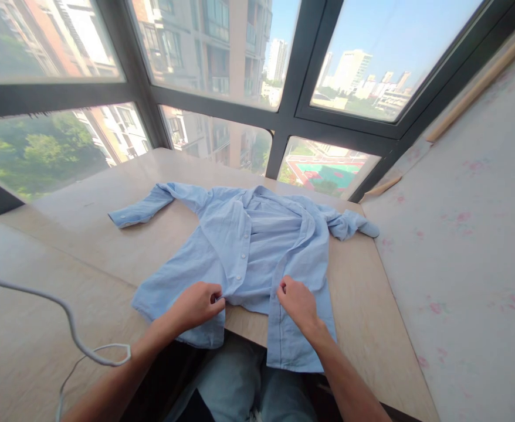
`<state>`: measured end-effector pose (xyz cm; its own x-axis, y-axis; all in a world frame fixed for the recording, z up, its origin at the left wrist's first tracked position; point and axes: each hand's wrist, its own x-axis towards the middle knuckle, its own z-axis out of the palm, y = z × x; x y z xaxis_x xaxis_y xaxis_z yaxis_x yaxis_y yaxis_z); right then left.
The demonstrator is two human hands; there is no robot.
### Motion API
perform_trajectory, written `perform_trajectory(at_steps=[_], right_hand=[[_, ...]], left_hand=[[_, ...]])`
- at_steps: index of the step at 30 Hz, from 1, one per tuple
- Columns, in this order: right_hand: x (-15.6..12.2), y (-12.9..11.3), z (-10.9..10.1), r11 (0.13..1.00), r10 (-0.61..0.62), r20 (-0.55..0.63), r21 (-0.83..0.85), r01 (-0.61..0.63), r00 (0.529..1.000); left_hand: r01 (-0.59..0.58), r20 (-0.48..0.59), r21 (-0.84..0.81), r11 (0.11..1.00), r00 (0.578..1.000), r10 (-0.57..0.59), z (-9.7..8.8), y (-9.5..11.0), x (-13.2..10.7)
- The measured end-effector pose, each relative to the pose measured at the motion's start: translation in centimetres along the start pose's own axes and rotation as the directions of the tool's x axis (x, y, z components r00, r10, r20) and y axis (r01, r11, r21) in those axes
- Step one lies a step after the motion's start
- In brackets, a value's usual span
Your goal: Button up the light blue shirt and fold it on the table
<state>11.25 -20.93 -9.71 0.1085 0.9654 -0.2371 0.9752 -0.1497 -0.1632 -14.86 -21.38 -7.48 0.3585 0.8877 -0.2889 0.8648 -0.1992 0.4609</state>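
In my remote head view, a blue shirt (pixel 268 243) lies open at the dial's centre on a table (pixel 354 281), its sleeves reaching towards nine and three o'clock, its hem overhanging the near edge. At seven o'clock, the left hand (pixel 200 303) pinches one front edge; at five, the right hand (pixel 299 302) has its fingers closed on the other. A cable (pixel 69 319) curves at eight; windows (pixel 213 47) stand at twelve.

The head view looks forward and down from close above the near side of the light-blue button-up shirt (pixel 226 231), facing the windows (pixel 213 53) beyond it.
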Motion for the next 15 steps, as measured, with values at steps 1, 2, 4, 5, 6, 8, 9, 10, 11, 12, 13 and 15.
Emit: perform_trajectory(at_steps=[1, 2, 4, 5, 6, 8, 9, 10, 11, 12, 13, 15], right_hand=[[0.1, 0.1, 0.0, 1.000, -0.007, -0.002, -0.014, 0.007, 1.000], [0.2, 0.3, 0.1, 1.000, -0.015, -0.005, -0.021, 0.015, 1.000], [0.3, 0.7, 0.3, 0.999, -0.032, -0.007, 0.001, 0.032, 0.999], [0.3, 0.9, 0.4, 0.999, -0.040, -0.003, 0.027, 0.040, 0.999], [0.2, 1.0, 0.4, 0.997, -0.044, 0.006, 0.057, 0.044, 0.999], [0.0, 1.2, 0.5, 0.993, -0.037, 0.029, 0.109, 0.034, 0.999], [-0.1, 1.3, 0.5, 0.992, -0.032, 0.037, 0.123, 0.027, 0.999], [-0.3, 1.2, 0.4, 0.992, -0.025, 0.043, 0.125, 0.019, 0.999], [-0.4, 1.1, 0.4, 0.993, -0.021, 0.045, 0.117, 0.016, 0.999], [-0.5, 1.0, 0.3, 0.995, -0.020, 0.045, 0.100, 0.015, 0.999], [-0.5, 0.8, 0.3, 0.997, -0.019, 0.044, 0.076, 0.016, 0.999], [-0.4, 0.5, 0.2, 1.000, -0.007, 0.046, 0.022, 0.006, 0.999]], left_hand=[[-0.012, 0.019, -0.006, 1.000, 1.000, 0.012, -0.5, 0.1, -0.1], [-0.021, 0.032, -0.002, 1.000, 0.999, 0.021, -1.0, 0.1, -0.1], [-0.029, 0.047, 0.008, 1.000, 0.998, 0.028, -1.8, 0.2, 0.0], [-0.029, 0.059, 0.003, 1.000, 0.998, 0.028, -2.0, 0.3, 0.0], [-0.029, 0.081, -0.013, 0.999, 0.996, 0.030, -2.1, 0.2, 0.2], [-0.031, 0.155, -0.063, 0.998, 0.987, 0.040, -2.0, 0.0, 0.4], [-0.029, 0.190, -0.088, 0.996, 0.981, 0.046, -1.8, -0.1, 0.5], [-0.024, 0.214, -0.112, 0.993, 0.976, 0.048, -1.6, -0.3, 0.5], [-0.019, 0.227, -0.140, 0.990, 0.973, 0.050, -1.4, -0.5, 0.6], [-0.010, 0.231, -0.178, 0.984, 0.972, 0.052, -1.2, -0.7, 0.7], [0.007, 0.231, -0.229, 0.973, 0.972, 0.047, -1.1, -0.9, 0.7], [0.064, 0.241, -0.353, 0.933, 0.970, 0.025, -1.2, -1.2, 0.8]])
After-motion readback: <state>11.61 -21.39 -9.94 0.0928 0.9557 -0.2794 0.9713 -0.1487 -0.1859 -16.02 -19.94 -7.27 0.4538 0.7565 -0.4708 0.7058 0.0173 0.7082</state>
